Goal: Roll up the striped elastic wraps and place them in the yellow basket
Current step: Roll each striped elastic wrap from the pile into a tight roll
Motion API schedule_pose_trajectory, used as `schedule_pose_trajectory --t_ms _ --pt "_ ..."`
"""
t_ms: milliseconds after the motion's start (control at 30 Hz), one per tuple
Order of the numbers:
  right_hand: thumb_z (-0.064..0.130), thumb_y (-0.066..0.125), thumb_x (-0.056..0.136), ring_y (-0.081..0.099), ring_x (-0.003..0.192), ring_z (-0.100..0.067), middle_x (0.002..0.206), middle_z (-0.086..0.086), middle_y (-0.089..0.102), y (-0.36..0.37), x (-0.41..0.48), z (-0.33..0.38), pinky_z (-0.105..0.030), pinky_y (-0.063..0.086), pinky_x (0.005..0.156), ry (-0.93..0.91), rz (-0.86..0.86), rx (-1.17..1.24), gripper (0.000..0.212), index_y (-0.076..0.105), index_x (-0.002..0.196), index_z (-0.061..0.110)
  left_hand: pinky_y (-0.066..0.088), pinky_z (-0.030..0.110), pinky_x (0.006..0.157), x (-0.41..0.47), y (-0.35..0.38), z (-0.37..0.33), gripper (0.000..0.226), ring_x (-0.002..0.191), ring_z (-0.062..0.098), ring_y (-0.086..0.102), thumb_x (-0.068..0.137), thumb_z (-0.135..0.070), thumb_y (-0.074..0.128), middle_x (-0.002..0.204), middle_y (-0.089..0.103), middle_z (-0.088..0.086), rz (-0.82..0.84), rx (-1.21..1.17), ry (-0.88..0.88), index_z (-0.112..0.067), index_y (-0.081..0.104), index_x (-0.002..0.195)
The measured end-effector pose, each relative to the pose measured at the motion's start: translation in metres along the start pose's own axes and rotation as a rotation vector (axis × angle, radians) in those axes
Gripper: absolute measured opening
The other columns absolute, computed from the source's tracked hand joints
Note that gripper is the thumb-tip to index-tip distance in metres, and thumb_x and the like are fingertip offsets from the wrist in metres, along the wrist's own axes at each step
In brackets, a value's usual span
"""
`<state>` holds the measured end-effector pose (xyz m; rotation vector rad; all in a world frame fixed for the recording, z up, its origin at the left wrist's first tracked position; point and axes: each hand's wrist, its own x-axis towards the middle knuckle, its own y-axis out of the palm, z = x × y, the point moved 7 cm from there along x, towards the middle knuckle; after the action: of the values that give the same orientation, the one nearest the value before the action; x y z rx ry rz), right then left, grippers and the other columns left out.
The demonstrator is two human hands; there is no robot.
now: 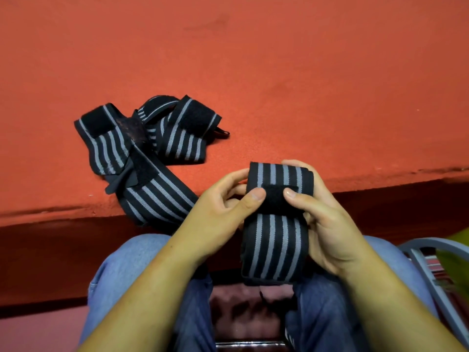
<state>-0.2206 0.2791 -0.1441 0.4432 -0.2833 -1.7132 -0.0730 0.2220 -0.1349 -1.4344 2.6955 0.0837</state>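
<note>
left hand [223, 207], right hand [327, 224], gripping striped wrap [274, 245]

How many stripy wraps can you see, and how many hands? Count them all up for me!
Held wrap: 1
Loose wraps on the red ledge: 2 that I can tell apart, though they overlap
Hands, left hand and right hand: 2
Total: 5

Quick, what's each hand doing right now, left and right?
Left hand: holding the striped wrap, thumb pressed on its front.
Right hand: holding the same wrap.
</note>
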Motion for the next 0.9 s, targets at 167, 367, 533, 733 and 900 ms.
schedule_pose_trajectory --t_ms 167,367,533,733,900 --pt "0.006 0.068 0.084 0.072 0.100 -0.025 0.113 -0.012 0.074 0.004 0.001 -0.004 -0.037 0.062 0.084 0.019 0.033 -0.002 0.054 0.060 0.134 0.024 0.061 0.039 0.096 -0.001 -0.002 0.004 0.035 0.108 0.015 0.075 0.097 -0.020 0.067 0.121 0.075 0.001 0.000 -0.034 -0.036 -0.019 0.064 0.132" --pt "0.016 0.064 0.083 0.072 0.106 -0.027 0.117 -0.013 0.074 0.001 0.001 -0.010 -0.038 0.061 0.089 0.064 0.018 0.003 0.045 0.063 0.128 0.017 0.061 0.028 0.084 0.000 -0.003 0.003 0.034 0.100 0.020 0.077 0.097 -0.015 0.069 0.115 0.076 0.003 -0.018 -0.049 -0.007 -0.018 0.064 0.130" --pt "0.022 0.063 0.089 0.070 0.119 -0.030 0.128 -0.016 0.072 0.002 0.001 -0.017 -0.039 0.059 0.098 0.136 0.022 -0.004 0.047 0.062 0.135 0.012 0.054 0.018 0.074 0.001 -0.007 -0.002 0.040 0.085 0.009 0.072 0.095 -0.015 0.072 0.114 0.075 -0.001 -0.068 -0.001 0.056 -0.022 0.062 0.133" --pt "0.034 0.054 0.098 0.074 0.112 -0.029 0.125 -0.021 0.073 0.011 -0.001 -0.015 -0.035 0.061 0.088 0.201 0.041 0.108 0.048 0.066 0.134 0.005 0.058 0.031 0.096 0.000 -0.010 -0.010 0.049 0.107 0.019 0.072 0.094 -0.011 0.075 0.128 0.070 -0.009 -0.089 0.128 0.175 -0.027 0.058 0.137" --pt "0.056 0.046 0.098 0.068 0.123 -0.031 0.130 -0.020 0.071 0.012 -0.001 -0.013 -0.040 0.057 0.102 0.179 0.023 0.092 0.060 0.072 0.128 0.011 0.054 0.028 0.103 -0.001 -0.005 -0.011 0.053 0.124 0.005 0.063 0.093 -0.003 0.075 0.133 0.064 -0.014 -0.054 0.167 0.216 -0.030 0.060 0.136"
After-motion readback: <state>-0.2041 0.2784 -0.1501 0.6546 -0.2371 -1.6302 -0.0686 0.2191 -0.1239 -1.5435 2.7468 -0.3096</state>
